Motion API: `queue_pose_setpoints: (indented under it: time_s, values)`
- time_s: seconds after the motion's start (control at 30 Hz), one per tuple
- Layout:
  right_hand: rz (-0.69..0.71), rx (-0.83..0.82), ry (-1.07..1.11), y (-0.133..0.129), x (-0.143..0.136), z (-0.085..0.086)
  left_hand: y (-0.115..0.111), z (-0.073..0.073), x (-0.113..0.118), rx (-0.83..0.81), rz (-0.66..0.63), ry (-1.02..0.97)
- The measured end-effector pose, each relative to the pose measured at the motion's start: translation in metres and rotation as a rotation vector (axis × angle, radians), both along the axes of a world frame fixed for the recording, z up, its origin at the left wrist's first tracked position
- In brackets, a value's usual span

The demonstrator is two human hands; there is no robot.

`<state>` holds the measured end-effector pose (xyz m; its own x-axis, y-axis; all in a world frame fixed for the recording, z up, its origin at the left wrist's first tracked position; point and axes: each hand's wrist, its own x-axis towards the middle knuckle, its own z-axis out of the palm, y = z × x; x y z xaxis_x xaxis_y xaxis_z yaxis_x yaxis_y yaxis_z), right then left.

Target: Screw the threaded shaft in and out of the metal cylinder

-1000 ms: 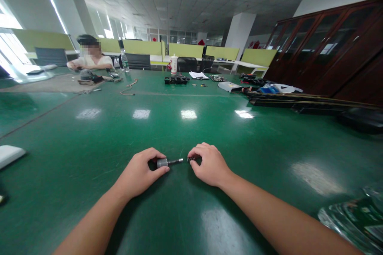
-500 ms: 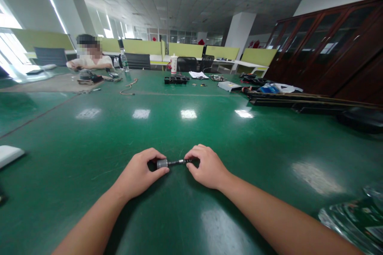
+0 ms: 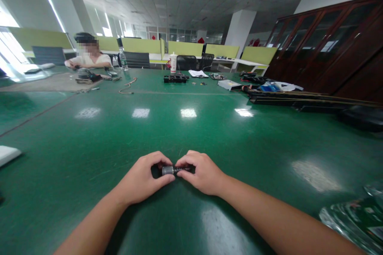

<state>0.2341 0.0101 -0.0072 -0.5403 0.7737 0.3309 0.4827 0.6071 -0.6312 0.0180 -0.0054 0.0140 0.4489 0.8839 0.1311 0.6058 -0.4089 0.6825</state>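
The left hand (image 3: 143, 181) and right hand (image 3: 201, 173) are meeting low over the green tabletop (image 3: 191, 127), both sets of fingers closing on a small metal cylinder with a shaft (image 3: 171, 170) between them; no writing on it is showing legibly, and a white cup (image 3: 172, 63) far off is too blurred to read

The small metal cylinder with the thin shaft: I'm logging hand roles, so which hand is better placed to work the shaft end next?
Probably the right hand: its fingertips pinch the shaft beside the metal cylinder, which the left hand grips and steadies over the green table.
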Motion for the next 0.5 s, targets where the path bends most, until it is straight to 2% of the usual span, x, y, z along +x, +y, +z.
queue_pose_setpoints:
  time_s: [0.2,0.5]
  values:
    - [0.049,0.034,-0.006,0.0019,-0.0006,-0.0013,0.0001,0.0017,0.0003,-0.010,0.026,0.000]
    - [0.018,0.024,-0.026,0.0005,-0.0011,0.0005,0.0072,0.0022,0.0027,-0.042,0.041,0.039]
